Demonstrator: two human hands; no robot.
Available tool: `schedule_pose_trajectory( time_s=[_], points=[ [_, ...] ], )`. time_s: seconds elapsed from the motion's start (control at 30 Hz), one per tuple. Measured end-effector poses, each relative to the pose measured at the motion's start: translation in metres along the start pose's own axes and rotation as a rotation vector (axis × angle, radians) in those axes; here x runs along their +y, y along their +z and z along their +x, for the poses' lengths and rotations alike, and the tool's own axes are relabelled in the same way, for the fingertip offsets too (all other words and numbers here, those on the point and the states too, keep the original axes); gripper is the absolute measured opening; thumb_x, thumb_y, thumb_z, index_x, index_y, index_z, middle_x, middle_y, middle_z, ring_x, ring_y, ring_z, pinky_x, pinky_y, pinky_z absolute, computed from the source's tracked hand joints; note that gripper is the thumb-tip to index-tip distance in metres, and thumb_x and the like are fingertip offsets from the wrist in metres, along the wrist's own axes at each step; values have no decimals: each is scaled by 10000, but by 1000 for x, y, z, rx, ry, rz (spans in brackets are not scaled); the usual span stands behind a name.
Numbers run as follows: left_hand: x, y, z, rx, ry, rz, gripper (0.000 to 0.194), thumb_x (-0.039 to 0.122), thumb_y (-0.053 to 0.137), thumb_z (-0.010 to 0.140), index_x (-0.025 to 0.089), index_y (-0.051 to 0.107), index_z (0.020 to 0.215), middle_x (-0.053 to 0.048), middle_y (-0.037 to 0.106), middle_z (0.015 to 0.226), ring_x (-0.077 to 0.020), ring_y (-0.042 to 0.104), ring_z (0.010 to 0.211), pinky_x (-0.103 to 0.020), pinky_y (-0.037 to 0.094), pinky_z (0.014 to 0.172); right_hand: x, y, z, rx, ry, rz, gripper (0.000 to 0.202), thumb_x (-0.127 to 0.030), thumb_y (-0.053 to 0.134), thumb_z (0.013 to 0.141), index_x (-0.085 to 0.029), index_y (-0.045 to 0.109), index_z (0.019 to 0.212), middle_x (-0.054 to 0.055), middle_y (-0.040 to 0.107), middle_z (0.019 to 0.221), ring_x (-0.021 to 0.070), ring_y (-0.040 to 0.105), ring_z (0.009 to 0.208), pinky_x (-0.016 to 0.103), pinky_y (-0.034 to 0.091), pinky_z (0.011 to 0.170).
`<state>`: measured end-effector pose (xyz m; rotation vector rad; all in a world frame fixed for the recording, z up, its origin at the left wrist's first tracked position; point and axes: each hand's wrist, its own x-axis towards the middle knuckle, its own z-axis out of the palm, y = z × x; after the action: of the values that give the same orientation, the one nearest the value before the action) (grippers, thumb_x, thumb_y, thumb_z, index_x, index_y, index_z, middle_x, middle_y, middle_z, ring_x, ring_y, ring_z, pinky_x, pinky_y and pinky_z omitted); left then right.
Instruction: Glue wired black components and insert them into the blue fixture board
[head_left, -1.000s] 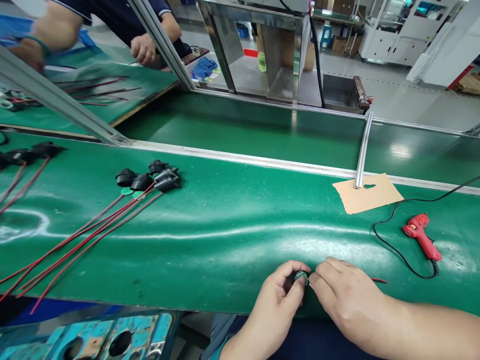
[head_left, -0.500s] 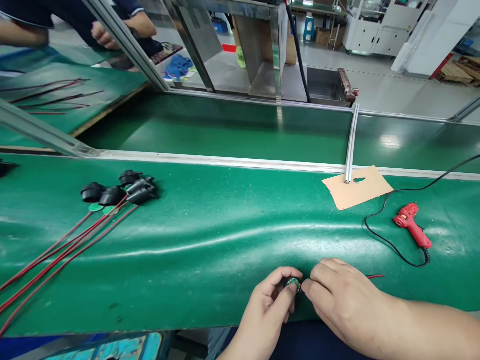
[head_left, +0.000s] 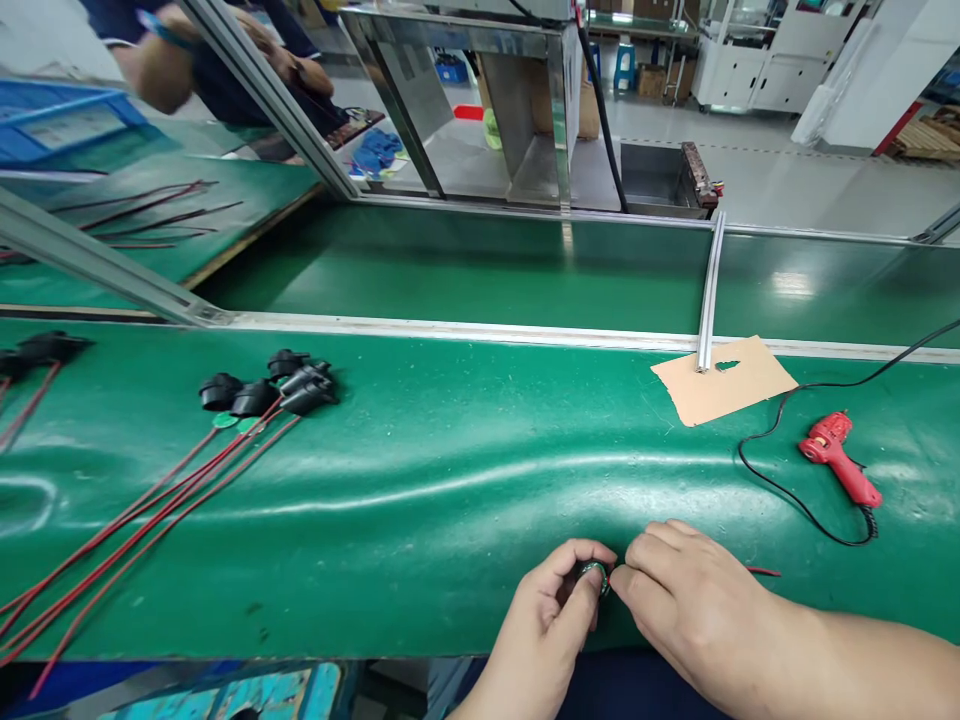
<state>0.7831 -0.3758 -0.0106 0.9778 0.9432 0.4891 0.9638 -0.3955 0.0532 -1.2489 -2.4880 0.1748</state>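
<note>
My left hand (head_left: 551, 620): thumb and forefinger pinched narrow on a small round piece (head_left: 595, 573), low in the view, right of centre.
My right hand (head_left: 690, 590): fingers drawn close together at the piece's right edge, back of the hand upward; I cannot tell exactly what sits between the tips, as my knuckles hide it.
Round piece: held just above the near edge of the green table (head_left: 450, 520), partly covered by my left thumb, some green showing on it.
Red wire (head_left: 763, 571): a short length pokes out to the right from behind my right hand; a speck of red also shows between the piece and my right fingertips.
Glue gun (head_left: 840, 460): red, lying on the table beyond my right hand, its black cord (head_left: 825, 384) looping to its left and then off to the right.
Cardboard (head_left: 694, 395): a tan sheet with a ragged hole, under the near end of a metal bar (head_left: 709, 290).
Black caps (head_left: 253, 398): clustered to my left, long red leads (head_left: 217, 460) trailing toward the near left.
Across the frame: another person's arm (head_left: 169, 60) at the upper left, near a blue crate (head_left: 56, 120).
</note>
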Motion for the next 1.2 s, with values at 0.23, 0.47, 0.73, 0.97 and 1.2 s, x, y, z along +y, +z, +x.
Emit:
schedule_pose_trajectory(
  time_s=[0.23,0.47,0.73,0.97,1.2],
  points=[
    [-3,0,0,123,1,12,464,584,578,901,160,636,1078,52,464,623,-126,385,564,-251,314,538,-9,-10,-5,266,78,125,176,-41,536,933,-116,630,1062,91,672,864,200,583,768,345,481,693],
    [1,-5,-1,364,114,107,432,557,600,904,174,693,1083,16,571,654,-146,497,591,-262,443,601,-22,32,-14,296,408,534,169,-116,538,927,-164,662,1031,26,657,725,143,603,606,252,503,580],
    [-8,-4,-1,557,293,222,325,451,610,935,217,768,1095,-109,749,1143,-255,703,1047,-330,578,879,-23,57,18,103,991,1519,451,-587,744,800,-160,636,901,-14,615,687,101,561,546,223,470,523],
    [-13,-4,6,666,457,387,292,350,580,960,251,773,1155,-108,731,1257,-282,647,1241,-421,535,1035,-28,62,29,161,1023,1551,474,-618,738,793,-175,572,767,-48,541,569,87,509,487,204,406,474],
    [-15,-7,7,681,510,481,293,303,568,971,234,762,1179,-119,735,1254,-282,657,1233,-415,559,1009,-30,68,32,236,1040,1613,429,-551,731,819,-173,552,723,-56,538,499,61,445,413,179,358,426]
  ],
)
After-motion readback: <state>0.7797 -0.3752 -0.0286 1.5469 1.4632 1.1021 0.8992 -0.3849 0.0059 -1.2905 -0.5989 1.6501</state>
